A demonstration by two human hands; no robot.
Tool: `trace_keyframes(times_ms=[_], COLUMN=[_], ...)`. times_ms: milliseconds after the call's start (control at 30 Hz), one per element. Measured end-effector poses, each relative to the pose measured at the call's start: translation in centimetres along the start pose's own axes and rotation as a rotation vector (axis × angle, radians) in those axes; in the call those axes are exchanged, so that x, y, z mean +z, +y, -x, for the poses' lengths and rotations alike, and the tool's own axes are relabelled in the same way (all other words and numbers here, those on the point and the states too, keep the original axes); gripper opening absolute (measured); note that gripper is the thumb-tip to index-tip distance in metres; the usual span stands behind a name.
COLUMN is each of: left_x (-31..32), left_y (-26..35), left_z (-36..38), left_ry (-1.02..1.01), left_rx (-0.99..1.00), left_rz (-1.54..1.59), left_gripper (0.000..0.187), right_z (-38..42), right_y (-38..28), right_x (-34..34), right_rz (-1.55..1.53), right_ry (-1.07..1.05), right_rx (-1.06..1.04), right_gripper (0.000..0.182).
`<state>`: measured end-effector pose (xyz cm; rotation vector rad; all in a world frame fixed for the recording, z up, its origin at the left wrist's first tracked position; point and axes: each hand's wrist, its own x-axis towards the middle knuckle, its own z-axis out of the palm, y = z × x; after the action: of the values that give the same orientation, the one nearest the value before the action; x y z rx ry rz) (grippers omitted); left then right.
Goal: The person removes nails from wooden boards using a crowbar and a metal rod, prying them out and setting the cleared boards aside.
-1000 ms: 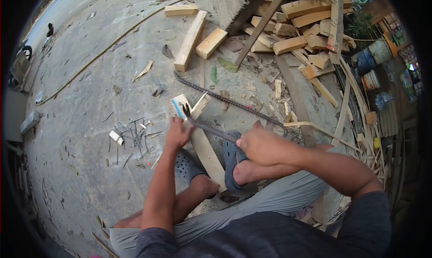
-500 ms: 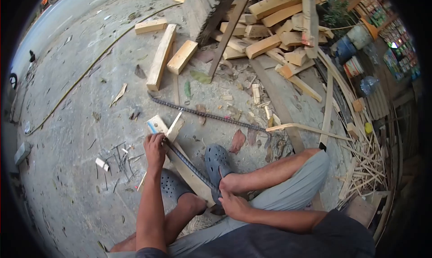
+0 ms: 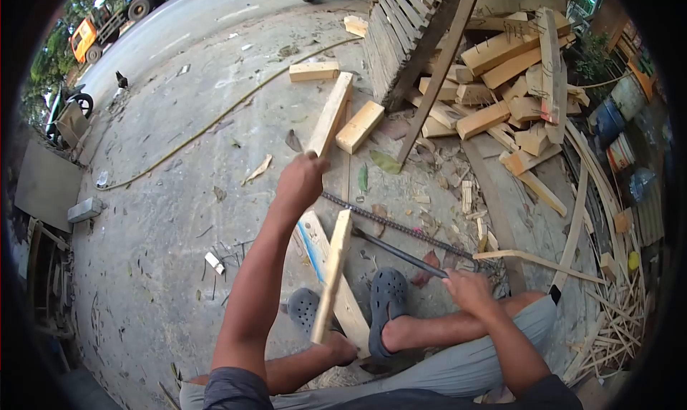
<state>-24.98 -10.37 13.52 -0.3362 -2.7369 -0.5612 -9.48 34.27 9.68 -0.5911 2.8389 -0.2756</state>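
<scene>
Wooden strip (image 3: 333,274), matt metal bar (image 3: 404,255)

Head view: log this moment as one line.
left hand: at near end of wood block, grip unclear | right hand: holding pry bar | wood strip: overlaps plank in view

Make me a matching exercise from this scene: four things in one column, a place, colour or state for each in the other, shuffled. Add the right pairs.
1. Metal bar
2. Clogs
3. Truck
4. Wide board

A. On the road, with an orange cab
B. Marked with a blue streak
C. Held in the right hand
D. Grey, with holes, worn

Pairs: 1-C, 2-D, 3-A, 4-B
</scene>
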Motion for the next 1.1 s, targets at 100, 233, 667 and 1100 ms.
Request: trace_keyframes(times_ms=[100, 233, 667, 1100], left_x=[-0.9, 1.7, 14.4, 17.3], left_y=[1.3, 1.2, -3.2, 12.1], left_z=[-3.9, 0.8, 29.8, 29.6], left_ry=[0.144, -0.053, -0.982, -0.355], left_rx=[-0.229, -0.397, -0.859, -0.884], left_rz=[0.217, 0.109, 0.112, -0.039], left_gripper=[0.022, 0.024, 0.075, 0.121], right_z=[-1.4, -1.6, -8.2, -9.7], right_y=[4.2, 8.5, -18.0, -9.4], right_x=[-0.2, 4.9, 15.5, 24.0], right_rz=[-0.032, -0.040, -0.338, -0.977], right_ry=[-0.121, -0.274, -0.210, -0.274], right_rx=[0.102, 0.352, 0.172, 0.248], right_gripper=[0.030, 0.028, 0.071, 0.056])
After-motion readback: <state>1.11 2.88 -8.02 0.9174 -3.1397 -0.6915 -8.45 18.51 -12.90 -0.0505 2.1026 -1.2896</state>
